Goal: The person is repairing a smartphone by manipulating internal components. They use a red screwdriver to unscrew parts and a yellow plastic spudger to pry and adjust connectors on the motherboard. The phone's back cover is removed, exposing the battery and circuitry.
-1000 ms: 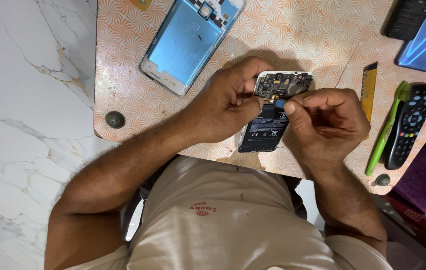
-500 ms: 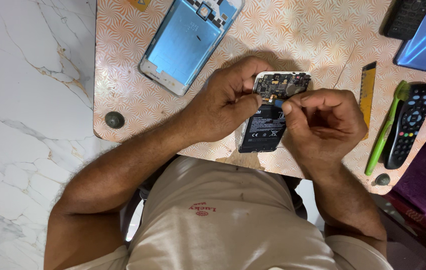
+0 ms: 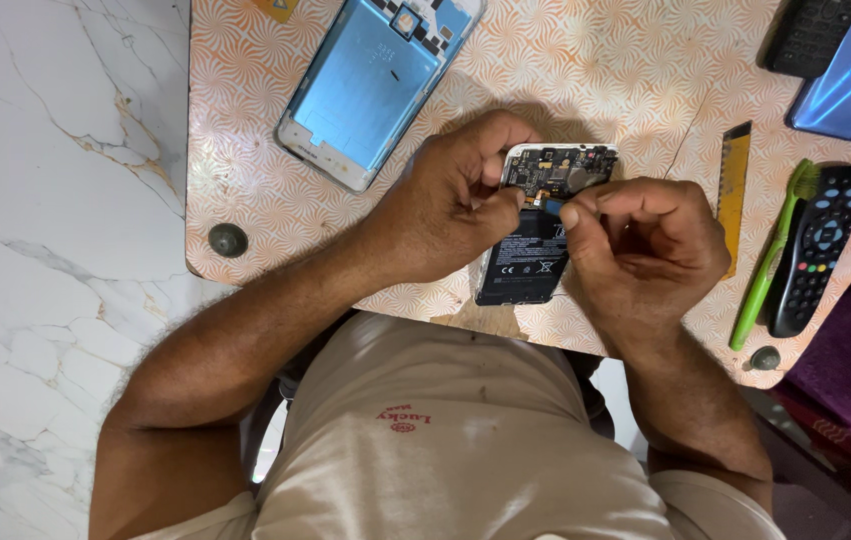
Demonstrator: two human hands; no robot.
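Two hands meet over one opened phone [image 3: 535, 235] near the front edge of the patterned table [image 3: 625, 80]. Our left hand [image 3: 450, 215], fingers curled, grips the phone's left side. Our right hand [image 3: 645, 250] pinches a small blue tool [image 3: 551, 205] at the circuit board. The phone's long axis runs from 12 to 6 o'clock, board end at 12. Both hands are equally near.
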